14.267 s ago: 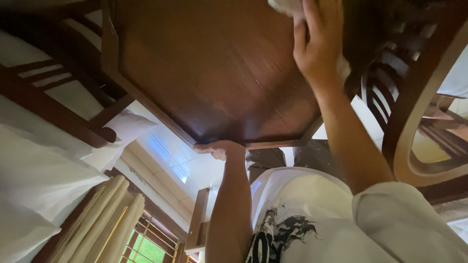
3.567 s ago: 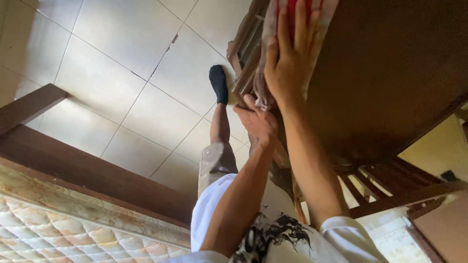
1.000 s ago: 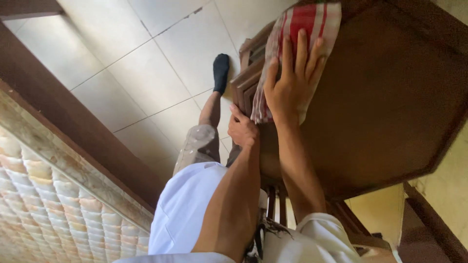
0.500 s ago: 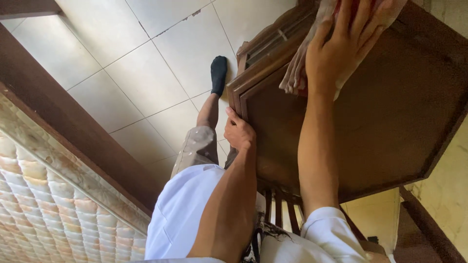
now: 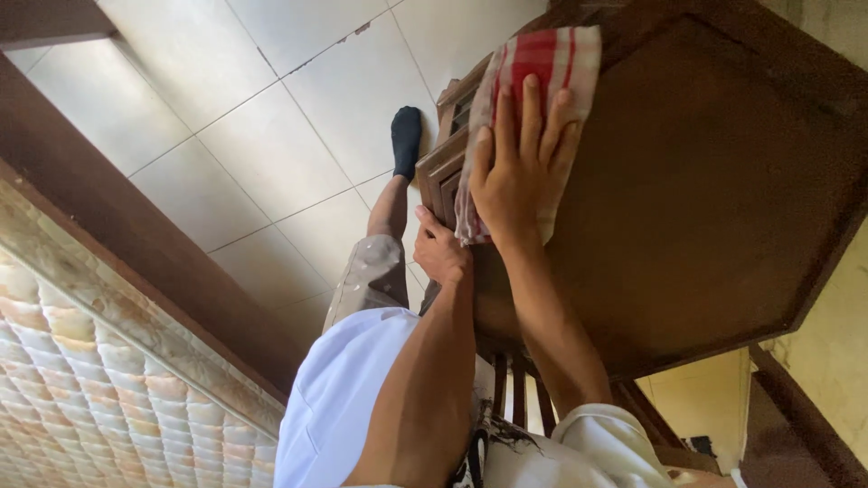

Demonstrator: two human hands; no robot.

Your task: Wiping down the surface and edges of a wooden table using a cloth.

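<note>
We see a cloth [image 5: 533, 68], red and white checked with broad red stripes, lying rumpled on the dark brown wooden desk [image 5: 705, 190]. It sits near the desk's corner edge, its lower part hanging in folds over the moulded rim. The right hand [image 5: 520, 172] lies flat on the cloth, fingers spread and stretched out, palm pressing it against the desk top; it grips nothing, only presses. The left hand [image 5: 441, 253] is curled around the desk's edge just below the cloth, fingers closed on the rim. The desk top is angular, with a raised border and a dull sheen. Beyond it we see a pale tiled floor [image 5: 271, 136], a foot in a black sock [image 5: 406, 140], and a quilted mattress [image 5: 81, 380] beside a wooden frame.
</note>
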